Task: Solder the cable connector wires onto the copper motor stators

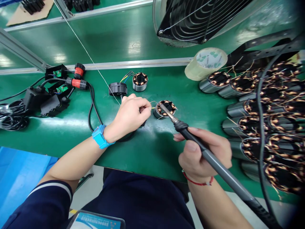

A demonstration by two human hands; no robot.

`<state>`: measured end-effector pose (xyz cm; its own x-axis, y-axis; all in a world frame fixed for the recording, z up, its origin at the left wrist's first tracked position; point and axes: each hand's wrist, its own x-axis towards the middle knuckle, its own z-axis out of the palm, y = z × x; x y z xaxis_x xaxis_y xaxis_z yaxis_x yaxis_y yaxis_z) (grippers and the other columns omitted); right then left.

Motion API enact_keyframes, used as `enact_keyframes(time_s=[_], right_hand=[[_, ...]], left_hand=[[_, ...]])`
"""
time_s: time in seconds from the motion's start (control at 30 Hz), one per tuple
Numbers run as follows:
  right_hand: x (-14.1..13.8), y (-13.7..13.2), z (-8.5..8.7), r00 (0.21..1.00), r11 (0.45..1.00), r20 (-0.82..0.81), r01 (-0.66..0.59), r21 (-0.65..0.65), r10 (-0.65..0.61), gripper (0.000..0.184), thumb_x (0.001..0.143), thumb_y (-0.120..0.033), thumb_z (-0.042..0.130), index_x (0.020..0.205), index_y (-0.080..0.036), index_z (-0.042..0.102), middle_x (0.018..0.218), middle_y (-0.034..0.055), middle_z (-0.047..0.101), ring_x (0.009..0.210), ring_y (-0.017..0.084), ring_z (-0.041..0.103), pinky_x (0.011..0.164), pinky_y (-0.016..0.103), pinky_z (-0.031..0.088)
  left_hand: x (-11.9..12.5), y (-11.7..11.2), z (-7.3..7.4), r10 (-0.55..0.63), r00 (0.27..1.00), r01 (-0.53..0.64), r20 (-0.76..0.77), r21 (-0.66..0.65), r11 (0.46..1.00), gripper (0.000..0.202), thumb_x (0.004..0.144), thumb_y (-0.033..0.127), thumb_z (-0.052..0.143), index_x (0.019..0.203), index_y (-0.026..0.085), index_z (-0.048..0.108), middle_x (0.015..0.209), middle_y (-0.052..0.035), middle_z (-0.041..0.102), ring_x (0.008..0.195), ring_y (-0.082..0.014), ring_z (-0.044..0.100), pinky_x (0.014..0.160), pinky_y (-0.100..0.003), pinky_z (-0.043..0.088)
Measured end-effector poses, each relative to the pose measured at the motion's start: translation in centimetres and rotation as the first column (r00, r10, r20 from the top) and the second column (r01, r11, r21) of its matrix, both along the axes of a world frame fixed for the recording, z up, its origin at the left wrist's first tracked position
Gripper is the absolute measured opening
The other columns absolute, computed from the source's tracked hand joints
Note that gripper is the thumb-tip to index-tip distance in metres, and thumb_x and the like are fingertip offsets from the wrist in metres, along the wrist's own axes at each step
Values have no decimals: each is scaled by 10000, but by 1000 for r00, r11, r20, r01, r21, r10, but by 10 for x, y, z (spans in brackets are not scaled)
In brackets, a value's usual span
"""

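Observation:
My right hand [202, 156] is closed around a soldering iron [190, 135] whose tip rests at the left rim of a small copper-wound motor stator [165, 109] on the green bench. My left hand [131, 114], with a blue wrist strap, is closed in a pinch just left of that stator, holding a thin yellow wire against it. A fine solder wire [90, 57] runs diagonally from the upper left down to my left hand.
Another stator [140, 81] with coloured leads and a black cap [117, 88] lie behind. Black boxes with red connectors and cables [57, 90] sit at the left. Rows of stacked stators [262, 111] fill the right; a tape roll [206, 63] and a fan [197, 19] stand behind.

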<state>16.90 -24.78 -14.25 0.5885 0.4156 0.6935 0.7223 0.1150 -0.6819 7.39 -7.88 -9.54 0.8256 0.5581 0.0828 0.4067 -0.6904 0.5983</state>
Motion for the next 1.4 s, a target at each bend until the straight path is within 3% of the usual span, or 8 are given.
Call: enact_keyframes(time_s=[0.2,0.3,0.43,0.73,1.07,1.2,1.3,1.4], right_hand=[[7,3,8,991,982,-81,-117,-150,106,378,859,-237,609,1235,-247,574,988,35,730,776,207,718,712,369,592],[17,12,26,975,934,-108,-218,-284,195,430,909,-249,548,1331,-278,477,1057,25,722,887,191,712,795,352,586],[27,30,42,971,867,-63,-234,-441,231,377,909,-225,525,1282,-270,491,1071,16,714,997,179,682,826,320,574],[17,41,6,977,909,2,-196,-367,211,581,824,-214,589,1364,-253,381,1192,83,644,1121,257,593,954,470,473],[15,39,10,979,919,8,-190,-345,205,521,841,-167,568,1332,-258,418,1079,58,694,1045,228,632,928,432,483],[17,39,7,979,925,-4,-191,-329,202,513,844,-158,560,1327,-263,424,1098,58,687,1037,233,634,915,441,490],[18,39,6,982,938,-11,-184,-292,189,524,848,-150,544,1337,-290,416,1109,47,683,1048,236,628,931,456,484],[19,38,6,985,949,-15,-168,-268,170,530,855,-146,532,1341,-321,414,1091,31,689,1050,232,626,941,460,479]], left_hand=[[1,1,0,-2,1000,2,5,5,1000,187,813,162,503,680,188,632,699,25,670,749,-161,496,758,-335,325],[1,1,2,3,1000,-3,-1,-2,1000,186,810,156,501,687,188,637,704,21,669,757,-165,502,767,-337,330],[2,0,5,11,1000,-11,-22,-13,1000,183,805,146,497,695,187,638,719,16,676,779,-174,508,775,-343,331],[2,-1,6,-2,1000,1,-18,-24,1000,194,822,151,490,689,185,628,725,23,679,771,-167,498,781,-342,326],[1,-3,5,-4,1000,4,-28,11,1000,185,835,156,503,713,185,639,732,17,681,778,-172,512,781,-345,345],[-6,3,6,-12,995,16,103,-39,999,165,866,174,515,795,176,664,810,1,689,796,-151,565,765,-293,413],[-13,10,6,79,967,-62,243,-78,995,172,906,214,486,877,165,648,872,-15,680,779,-129,599,728,-249,446],[-16,12,10,149,969,-148,196,-22,989,168,911,245,474,930,160,617,869,-29,659,765,-138,602,701,-254,453]])
